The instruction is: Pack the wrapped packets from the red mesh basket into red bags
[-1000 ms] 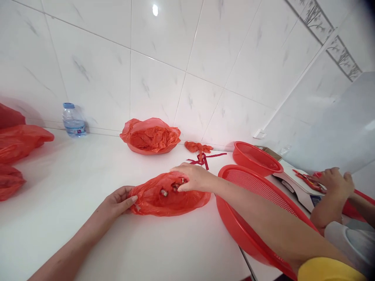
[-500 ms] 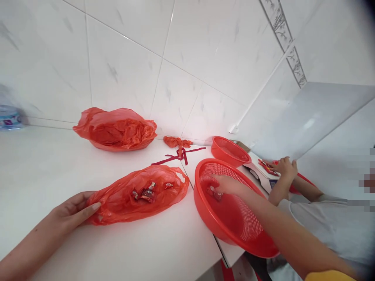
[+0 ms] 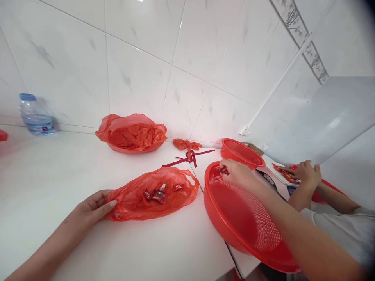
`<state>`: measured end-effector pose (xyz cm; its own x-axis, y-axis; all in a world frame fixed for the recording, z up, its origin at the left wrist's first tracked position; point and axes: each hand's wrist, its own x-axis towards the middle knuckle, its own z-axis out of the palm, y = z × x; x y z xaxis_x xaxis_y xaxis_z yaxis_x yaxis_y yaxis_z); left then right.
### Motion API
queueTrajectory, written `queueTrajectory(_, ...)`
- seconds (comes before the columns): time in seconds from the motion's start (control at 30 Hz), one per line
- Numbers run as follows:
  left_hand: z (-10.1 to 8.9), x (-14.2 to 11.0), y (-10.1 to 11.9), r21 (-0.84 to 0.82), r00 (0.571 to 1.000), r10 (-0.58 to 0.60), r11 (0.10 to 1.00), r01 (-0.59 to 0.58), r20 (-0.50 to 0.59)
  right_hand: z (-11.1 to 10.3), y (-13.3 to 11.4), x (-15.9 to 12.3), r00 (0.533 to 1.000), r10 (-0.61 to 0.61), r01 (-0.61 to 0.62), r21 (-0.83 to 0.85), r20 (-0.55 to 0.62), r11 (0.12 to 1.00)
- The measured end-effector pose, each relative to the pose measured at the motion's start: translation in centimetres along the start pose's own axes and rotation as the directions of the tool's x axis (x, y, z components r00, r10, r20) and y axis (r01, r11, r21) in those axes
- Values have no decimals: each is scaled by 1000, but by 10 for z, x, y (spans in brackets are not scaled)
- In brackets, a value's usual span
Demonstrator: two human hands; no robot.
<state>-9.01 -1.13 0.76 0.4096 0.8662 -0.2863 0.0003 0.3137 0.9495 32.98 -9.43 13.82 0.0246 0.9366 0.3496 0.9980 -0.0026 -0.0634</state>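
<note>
A thin red plastic bag (image 3: 152, 193) lies flat on the white counter with a few small wrapped candies (image 3: 159, 193) showing through it. My left hand (image 3: 93, 207) presses its fingers on the bag's left end and pins it down. My right hand (image 3: 237, 174) is over the far rim of a large red perforated basket (image 3: 249, 222), its fingers closed on small red wrapped candies (image 3: 224, 170).
A second, smaller red basket (image 3: 241, 153) stands behind the large one. Another person's hand (image 3: 304, 175) rests on a scale (image 3: 278, 185) at the right. A red bag-lined bowl (image 3: 131, 134), a red ribbon (image 3: 187, 158) and a water bottle (image 3: 35, 115) stand near the tiled wall.
My right hand left the bag, went into the large basket, and now sits at its far rim with candies pinched. My left hand kept pinning the bag.
</note>
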Motion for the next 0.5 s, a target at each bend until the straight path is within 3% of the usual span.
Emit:
queueTrajectory(0.13, 6, -4, 5, -41, 999, 33, 999, -34, -16, -15, -63, 25, 983, -183, 177, -140, -25, 974)
queueTrajectory(0.3, -1, 2, -4, -50, 1000, 26, 998, -25, 0, 13, -124, 45, 916, -365, 386, -121, 166, 915)
queueTrajectory(0.4, -8, 7, -10, -29, 999, 45, 999, -44, 23, 17, -132, 48, 914, -356, 370, -37, 197, 929)
queueTrajectory(0.5, -9, 7, -9, -3, 997, 65, 998, -65, 47, 2, -117, 41, 972, -215, 213, 27, 98, 977)
